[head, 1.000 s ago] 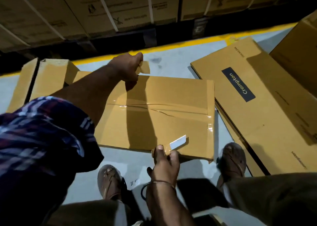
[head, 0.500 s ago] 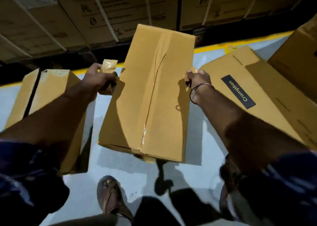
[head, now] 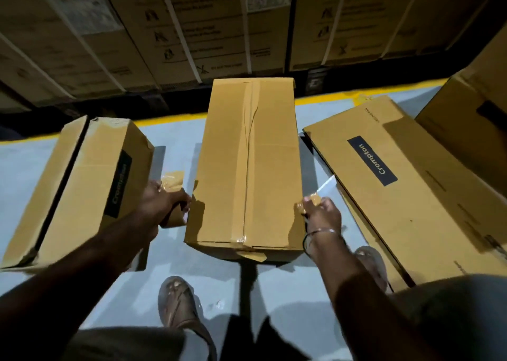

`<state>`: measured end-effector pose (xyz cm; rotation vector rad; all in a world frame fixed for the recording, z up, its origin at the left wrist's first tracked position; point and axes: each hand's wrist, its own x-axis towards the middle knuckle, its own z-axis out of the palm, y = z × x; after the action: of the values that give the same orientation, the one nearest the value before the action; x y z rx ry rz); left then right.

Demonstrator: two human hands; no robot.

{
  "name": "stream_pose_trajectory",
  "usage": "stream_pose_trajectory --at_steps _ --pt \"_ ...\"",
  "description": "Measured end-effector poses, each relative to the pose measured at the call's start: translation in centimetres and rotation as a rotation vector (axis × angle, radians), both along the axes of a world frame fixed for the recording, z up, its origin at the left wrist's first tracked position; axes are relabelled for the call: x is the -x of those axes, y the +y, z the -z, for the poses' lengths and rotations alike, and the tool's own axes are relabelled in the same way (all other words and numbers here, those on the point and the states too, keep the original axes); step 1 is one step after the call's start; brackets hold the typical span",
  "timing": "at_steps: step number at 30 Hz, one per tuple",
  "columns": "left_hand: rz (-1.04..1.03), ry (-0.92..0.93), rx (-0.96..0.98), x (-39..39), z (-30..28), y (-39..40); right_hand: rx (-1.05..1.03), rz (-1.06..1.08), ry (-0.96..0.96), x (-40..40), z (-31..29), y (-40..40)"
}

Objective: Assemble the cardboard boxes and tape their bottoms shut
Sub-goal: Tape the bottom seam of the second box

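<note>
A brown cardboard box (head: 225, 168) stands lengthwise in front of me, its taped seam (head: 248, 155) facing up and a loose tape end hanging at its near edge. My left hand (head: 162, 204) is at the box's left side and grips a roll of brown tape (head: 172, 181) whose free end sticks up. My right hand (head: 322, 212) is curled against the box's near right corner and pinches a small white strip (head: 326, 187). Whether the box rests on the floor I cannot tell.
An assembled Crompton box (head: 82, 185) lies at the left. A flat Crompton carton (head: 411, 196) lies at the right, with another box (head: 472, 119) behind it. Strapped cartons (head: 192, 31) line the back past a yellow floor line (head: 164, 117). My sandalled foot (head: 178, 305) is below.
The box was lifted off the floor, turned a quarter turn so its seam runs away from me, and lowered between my hands. Both hands came back toward me along its sides.
</note>
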<state>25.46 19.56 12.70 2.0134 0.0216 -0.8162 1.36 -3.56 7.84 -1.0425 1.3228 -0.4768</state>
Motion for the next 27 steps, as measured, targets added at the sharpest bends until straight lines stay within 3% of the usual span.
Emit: stream_pose_trajectory --at_steps 3,8,11,18,22,27 --pt "0.108 0.048 -0.086 2.1 -0.7 2.3 -0.002 0.051 -0.006 2.6 0.6 3.4" --pt "-0.035 0.005 -0.119 4.2 0.0 2.3 -0.077 0.080 -0.080 1.9 1.1 5.5" --pt "-0.117 -0.051 -0.074 3.4 2.5 1.3 -0.014 0.069 -0.057 0.5 0.9 3.6" --pt "-0.188 -0.134 -0.036 4.2 0.2 -3.8 0.190 -0.170 0.067 -3.5 1.1 -4.1" --pt "-0.109 -0.085 -0.032 2.7 1.8 -3.7 0.308 -0.371 0.196 -3.8 0.9 -8.1" --pt "0.050 -0.205 -0.056 4.1 -2.9 -3.6 0.335 -0.496 0.354 -3.6 -1.3 -10.2"
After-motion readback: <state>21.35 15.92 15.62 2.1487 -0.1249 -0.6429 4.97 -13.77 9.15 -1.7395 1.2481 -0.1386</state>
